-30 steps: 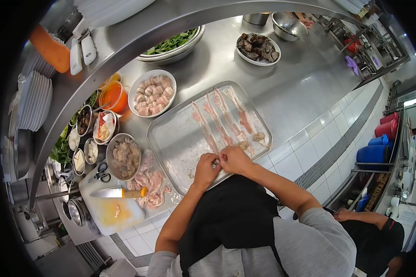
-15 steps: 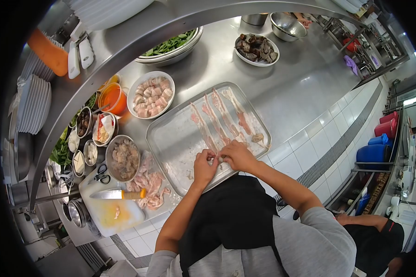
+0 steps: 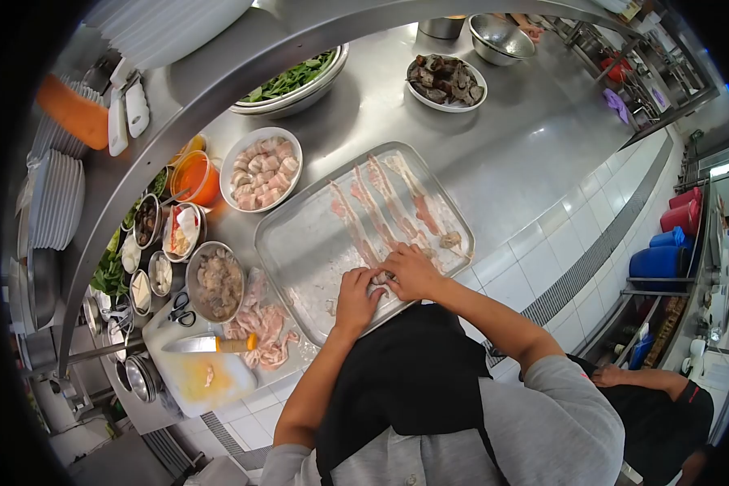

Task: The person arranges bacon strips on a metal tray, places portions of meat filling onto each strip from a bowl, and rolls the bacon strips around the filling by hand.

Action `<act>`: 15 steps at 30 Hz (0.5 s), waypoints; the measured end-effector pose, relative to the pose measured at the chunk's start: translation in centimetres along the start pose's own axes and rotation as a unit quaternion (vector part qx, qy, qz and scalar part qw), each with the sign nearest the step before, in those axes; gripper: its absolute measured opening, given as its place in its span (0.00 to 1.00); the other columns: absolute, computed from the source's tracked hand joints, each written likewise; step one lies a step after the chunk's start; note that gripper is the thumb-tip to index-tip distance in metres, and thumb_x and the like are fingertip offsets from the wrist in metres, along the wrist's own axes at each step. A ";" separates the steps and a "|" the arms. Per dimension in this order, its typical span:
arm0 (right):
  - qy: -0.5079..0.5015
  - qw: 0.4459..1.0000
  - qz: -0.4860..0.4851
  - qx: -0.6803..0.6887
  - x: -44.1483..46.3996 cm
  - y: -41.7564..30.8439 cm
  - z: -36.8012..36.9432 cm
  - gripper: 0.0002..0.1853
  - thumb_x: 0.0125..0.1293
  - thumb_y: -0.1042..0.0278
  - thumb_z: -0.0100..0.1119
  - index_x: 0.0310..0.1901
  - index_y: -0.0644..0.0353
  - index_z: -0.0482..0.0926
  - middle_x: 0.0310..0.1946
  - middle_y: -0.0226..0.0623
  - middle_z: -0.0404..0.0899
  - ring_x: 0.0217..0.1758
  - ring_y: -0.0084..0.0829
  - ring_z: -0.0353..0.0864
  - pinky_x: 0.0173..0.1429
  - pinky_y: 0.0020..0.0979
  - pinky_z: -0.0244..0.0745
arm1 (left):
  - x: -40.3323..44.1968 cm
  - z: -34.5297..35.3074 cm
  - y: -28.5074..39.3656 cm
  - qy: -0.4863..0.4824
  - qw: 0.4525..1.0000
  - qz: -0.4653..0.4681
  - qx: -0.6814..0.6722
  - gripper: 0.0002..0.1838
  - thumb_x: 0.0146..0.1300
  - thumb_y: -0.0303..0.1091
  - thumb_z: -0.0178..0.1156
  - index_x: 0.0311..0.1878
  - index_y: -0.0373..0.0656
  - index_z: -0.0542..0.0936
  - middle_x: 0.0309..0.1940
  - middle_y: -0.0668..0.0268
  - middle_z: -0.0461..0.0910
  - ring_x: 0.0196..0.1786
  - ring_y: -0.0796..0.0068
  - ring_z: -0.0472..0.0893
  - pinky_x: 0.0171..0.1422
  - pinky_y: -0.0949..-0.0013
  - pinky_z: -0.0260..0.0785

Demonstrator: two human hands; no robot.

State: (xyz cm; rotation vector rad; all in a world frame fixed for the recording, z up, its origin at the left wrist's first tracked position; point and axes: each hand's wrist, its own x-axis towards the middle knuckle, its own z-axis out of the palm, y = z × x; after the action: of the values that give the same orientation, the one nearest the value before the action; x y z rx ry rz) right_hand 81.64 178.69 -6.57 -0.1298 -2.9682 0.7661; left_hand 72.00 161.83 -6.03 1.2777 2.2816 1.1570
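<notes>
On the metal tray (image 3: 300, 229), several bacon strips (image 3: 390, 197) lie side by side. My left hand (image 3: 358, 300) and my right hand (image 3: 411, 272) meet at the tray's near side. Between their curled fingers is the near end of a bacon strip, bunched around a small greyish piece (image 3: 381, 278) mostly covered by the fingertips. Another greyish lump (image 3: 450, 240) rests at the near end of the rightmost strip. Left of the tray stands a steel bowl of raw greyish seafood pieces (image 3: 216, 279), with a pile of loose bacon (image 3: 269, 336) beside it.
A white bowl of bacon rolls (image 3: 262, 170) stands behind the tray. On the left, a knife (image 3: 211, 343) lies on a cutting board (image 3: 211, 385), near scissors (image 3: 182, 309). Dark pieces fill a bowl (image 3: 448, 83) farther back. A steel shelf edge (image 3: 219, 69) arches overhead; another person (image 3: 656, 413) is at right.
My fingers have closed further over the near end of the strip, and my left hand has turned flatter over it. The view has shifted slightly. Bowls and tray stay in place.
</notes>
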 end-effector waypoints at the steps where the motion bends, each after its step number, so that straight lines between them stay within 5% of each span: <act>1: -0.023 1.000 0.011 0.013 0.3 0.2 0.0 0.16 0.57 0.61 0.65 0.48 0.51 0.84 0.44 0.35 0.81 0.59 0.42 0.71 0.58 0.45 0.64 | 0.2 0.2 -0.3 -0.003 1.000 0.004 0.009 0.19 0.53 0.27 0.70 0.50 0.41 0.81 0.46 0.59 0.79 0.50 0.55 0.75 0.57 0.59 0.70; 8: -0.019 0.994 0.096 0.057 1.4 0.5 0.4 0.17 0.63 0.60 0.62 0.52 0.53 0.83 0.45 0.38 0.84 0.55 0.45 0.75 0.58 0.46 0.67 | 1.7 0.5 -0.9 0.008 0.997 -0.026 0.073 0.17 0.56 0.33 0.69 0.49 0.38 0.82 0.38 0.58 0.81 0.45 0.55 0.76 0.54 0.58 0.69; 15: -0.049 0.997 0.051 0.010 1.7 0.0 -1.0 0.20 0.64 0.62 0.61 0.59 0.51 0.79 0.44 0.40 0.83 0.53 0.44 0.75 0.60 0.47 0.65 | 2.9 0.5 -1.4 0.015 0.990 -0.136 0.042 0.17 0.58 0.35 0.68 0.51 0.42 0.82 0.36 0.58 0.83 0.44 0.53 0.77 0.52 0.55 0.69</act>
State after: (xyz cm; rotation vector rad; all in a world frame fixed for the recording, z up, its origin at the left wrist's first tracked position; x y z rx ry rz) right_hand 80.00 179.38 -5.66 -0.2508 -3.0657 0.8356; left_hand 69.79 164.02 -7.03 0.9425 2.4549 1.0009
